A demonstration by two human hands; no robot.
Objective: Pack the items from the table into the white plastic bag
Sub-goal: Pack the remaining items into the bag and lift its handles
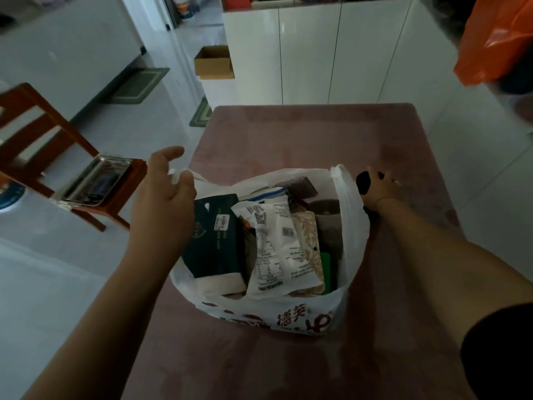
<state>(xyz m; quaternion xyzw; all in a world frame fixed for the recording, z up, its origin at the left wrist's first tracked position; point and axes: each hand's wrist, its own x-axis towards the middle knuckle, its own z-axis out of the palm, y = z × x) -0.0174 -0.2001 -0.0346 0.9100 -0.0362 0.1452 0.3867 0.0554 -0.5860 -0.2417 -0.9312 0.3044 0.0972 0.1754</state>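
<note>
The white plastic bag [350, 226] with red print stands open on the pink table [302, 134]. Inside it stand a dark green box [216, 241], a white snack packet [274, 249], a beige patterned packet [308, 241] and darker items at the back. My left hand [164, 197] pinches the bag's left handle between thumb and fingers. On the bag's right side, my right hand [380, 189] grips a small black object [364, 181] just outside the right handle; what that object is cannot be made out.
A wooden chair [43, 125] at the left carries a metal tray [95, 180]. White cabinets [317, 53] stand behind the table, with a cardboard box [213, 62] to their left. An orange plastic bag [496, 44] hangs at the upper right.
</note>
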